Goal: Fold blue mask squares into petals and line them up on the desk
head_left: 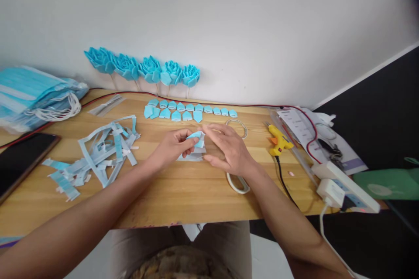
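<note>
A small folded piece of light blue mask fabric [195, 139] is pinched between the thumb and fingers of my left hand [181, 142], above the middle of the table. Close to the piece's right edge is my right hand [229, 147], its thumb and fingers apart; whether a fingertip touches the fabric I cannot tell. Flat beneath the hands lies a pale fabric sheet [191, 157], partly hidden. Just beyond them, folded blue petals [176, 116] form two rows. Two pale rings, perhaps tape rolls, show behind [246, 130] and below [242, 191] my right hand, partly covered.
Several blue fabric flowers [149, 69] on sticks lean at the wall. Left are fabric scraps [98, 161], a phone [24, 159] and a bag of masks [36, 91]. A yellow glue gun [279, 139] and a power strip [360, 196] with cables lie right.
</note>
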Demonstrator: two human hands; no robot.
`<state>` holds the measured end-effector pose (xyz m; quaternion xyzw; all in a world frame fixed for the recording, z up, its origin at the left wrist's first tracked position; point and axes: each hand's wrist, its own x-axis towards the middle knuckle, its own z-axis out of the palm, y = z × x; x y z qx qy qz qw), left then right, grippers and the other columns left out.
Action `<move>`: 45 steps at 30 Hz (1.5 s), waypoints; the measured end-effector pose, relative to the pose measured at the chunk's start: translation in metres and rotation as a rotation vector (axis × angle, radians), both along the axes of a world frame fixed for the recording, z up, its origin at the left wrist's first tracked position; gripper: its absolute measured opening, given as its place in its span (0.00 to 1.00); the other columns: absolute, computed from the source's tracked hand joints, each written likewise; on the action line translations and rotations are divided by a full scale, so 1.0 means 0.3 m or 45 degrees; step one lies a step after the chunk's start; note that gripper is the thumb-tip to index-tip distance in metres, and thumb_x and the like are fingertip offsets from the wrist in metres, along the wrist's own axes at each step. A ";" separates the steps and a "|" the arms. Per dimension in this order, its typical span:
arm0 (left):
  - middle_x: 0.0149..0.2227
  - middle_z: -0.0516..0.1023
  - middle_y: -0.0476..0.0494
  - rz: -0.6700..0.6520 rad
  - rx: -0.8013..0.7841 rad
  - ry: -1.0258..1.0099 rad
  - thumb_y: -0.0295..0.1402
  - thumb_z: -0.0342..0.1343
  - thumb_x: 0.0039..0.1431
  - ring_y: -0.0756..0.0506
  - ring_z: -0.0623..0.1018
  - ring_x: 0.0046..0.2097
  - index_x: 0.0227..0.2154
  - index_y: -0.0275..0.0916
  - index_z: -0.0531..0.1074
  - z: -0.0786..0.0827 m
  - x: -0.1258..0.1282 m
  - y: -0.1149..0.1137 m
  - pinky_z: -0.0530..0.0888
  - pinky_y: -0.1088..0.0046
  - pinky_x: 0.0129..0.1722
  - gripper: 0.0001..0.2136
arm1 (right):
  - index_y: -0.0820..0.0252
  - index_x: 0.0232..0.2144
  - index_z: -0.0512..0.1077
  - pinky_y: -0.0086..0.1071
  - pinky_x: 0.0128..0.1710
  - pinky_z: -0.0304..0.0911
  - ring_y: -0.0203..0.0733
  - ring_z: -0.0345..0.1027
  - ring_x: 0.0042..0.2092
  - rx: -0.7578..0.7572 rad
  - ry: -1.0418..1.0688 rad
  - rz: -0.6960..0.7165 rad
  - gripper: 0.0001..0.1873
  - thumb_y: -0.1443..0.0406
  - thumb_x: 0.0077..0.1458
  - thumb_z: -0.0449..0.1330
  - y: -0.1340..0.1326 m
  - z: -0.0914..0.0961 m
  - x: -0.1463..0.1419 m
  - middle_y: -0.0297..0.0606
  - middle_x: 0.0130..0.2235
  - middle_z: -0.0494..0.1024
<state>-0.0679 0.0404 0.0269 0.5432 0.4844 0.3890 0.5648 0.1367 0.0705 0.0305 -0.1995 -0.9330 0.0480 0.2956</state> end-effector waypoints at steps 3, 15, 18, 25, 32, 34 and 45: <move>0.19 0.66 0.54 0.012 0.004 0.013 0.41 0.54 0.53 0.54 0.64 0.21 0.21 0.38 0.64 0.009 0.002 0.001 0.64 0.77 0.23 0.13 | 0.55 0.67 0.36 0.51 0.56 0.57 0.51 0.58 0.60 -0.095 0.023 -0.018 0.44 0.57 0.58 0.56 -0.001 -0.006 0.003 0.43 0.57 0.70; 0.19 0.67 0.53 0.026 -0.004 0.007 0.40 0.55 0.53 0.53 0.65 0.21 0.23 0.39 0.66 -0.003 0.003 0.002 0.64 0.77 0.22 0.11 | 0.48 0.54 0.69 0.48 0.60 0.54 0.48 0.59 0.59 -0.758 0.261 0.108 0.22 0.51 0.63 0.47 0.005 0.012 0.013 0.39 0.57 0.67; 0.19 0.67 0.54 0.001 -0.006 0.011 0.40 0.56 0.52 0.54 0.65 0.21 0.23 0.38 0.66 -0.002 0.004 0.002 0.64 0.78 0.22 0.11 | 0.48 0.55 0.68 0.46 0.59 0.54 0.47 0.60 0.58 -0.771 0.258 0.108 0.22 0.52 0.63 0.48 0.006 0.003 0.012 0.39 0.56 0.68; 0.18 0.66 0.54 -0.010 -0.014 0.017 0.42 0.56 0.51 0.54 0.65 0.21 0.21 0.39 0.64 0.014 0.002 0.003 0.66 0.78 0.23 0.13 | 0.51 0.56 0.67 0.48 0.58 0.56 0.47 0.62 0.57 -0.535 0.220 0.087 0.22 0.55 0.63 0.48 0.002 0.015 0.012 0.41 0.56 0.70; 0.19 0.67 0.53 -0.010 0.000 0.007 0.43 0.55 0.51 0.53 0.66 0.21 0.23 0.38 0.64 0.009 0.002 0.001 0.67 0.77 0.24 0.13 | 0.52 0.57 0.65 0.52 0.55 0.59 0.51 0.61 0.57 -0.144 0.085 0.100 0.24 0.57 0.58 0.55 0.007 0.013 0.018 0.40 0.55 0.73; 0.20 0.67 0.53 -0.020 -0.002 0.004 0.43 0.56 0.51 0.53 0.66 0.21 0.23 0.38 0.65 0.006 0.002 0.001 0.66 0.77 0.24 0.13 | 0.51 0.57 0.65 0.52 0.54 0.59 0.51 0.61 0.57 -0.096 0.067 0.086 0.25 0.58 0.57 0.57 0.008 0.010 0.020 0.39 0.55 0.73; 0.20 0.68 0.54 -0.014 -0.034 -0.083 0.41 0.58 0.51 0.54 0.66 0.21 0.24 0.38 0.66 -0.002 -0.002 0.003 0.65 0.77 0.24 0.12 | 0.51 0.59 0.63 0.51 0.55 0.59 0.51 0.61 0.57 -0.101 0.005 0.088 0.27 0.55 0.58 0.56 0.002 0.023 0.019 0.39 0.54 0.73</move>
